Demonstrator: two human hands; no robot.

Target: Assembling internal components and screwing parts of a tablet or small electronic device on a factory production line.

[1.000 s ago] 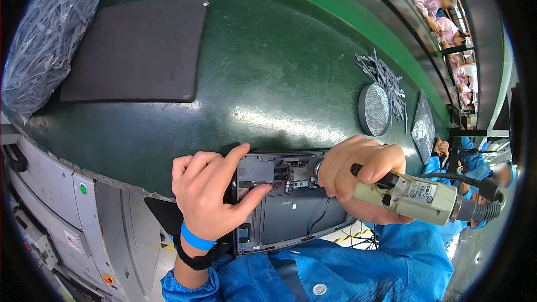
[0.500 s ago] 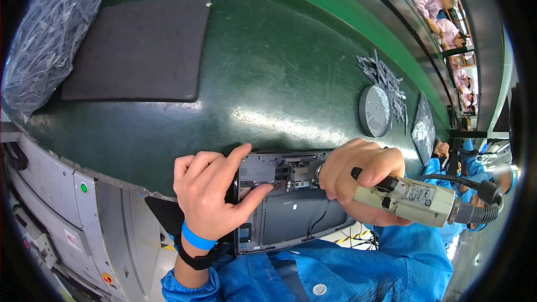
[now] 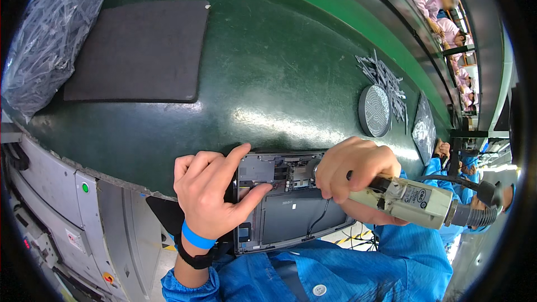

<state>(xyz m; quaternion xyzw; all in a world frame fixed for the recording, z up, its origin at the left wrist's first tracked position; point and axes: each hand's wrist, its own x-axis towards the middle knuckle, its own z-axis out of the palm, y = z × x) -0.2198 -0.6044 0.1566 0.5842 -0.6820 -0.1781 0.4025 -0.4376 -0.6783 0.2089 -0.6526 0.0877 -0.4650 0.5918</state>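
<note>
In front of my body lies an opened tablet-like device (image 3: 291, 215), its dark inside with boards, a large flat battery and a black cable exposed. At its left end is my left hand (image 3: 210, 190), the index finger at the top edge and the thumb over the inside, holding the device. My right hand (image 3: 358, 170) wraps around a pale electric screwdriver (image 3: 419, 204) above the device's upper right part. The driver's tip and the spot under it are hidden behind my fingers.
A dark mat (image 3: 140, 50) lies far left on the green table, beside a clear plastic bag (image 3: 53, 39) of strips. To the right are a round dish (image 3: 366, 113) of tiny parts, loose grey strips (image 3: 383, 78) and another bag (image 3: 423, 128). Several people work farther right.
My right hand and the electric screwdriver have shifted slightly left and tilted a little. My left hand and the device look unmoved.
</note>
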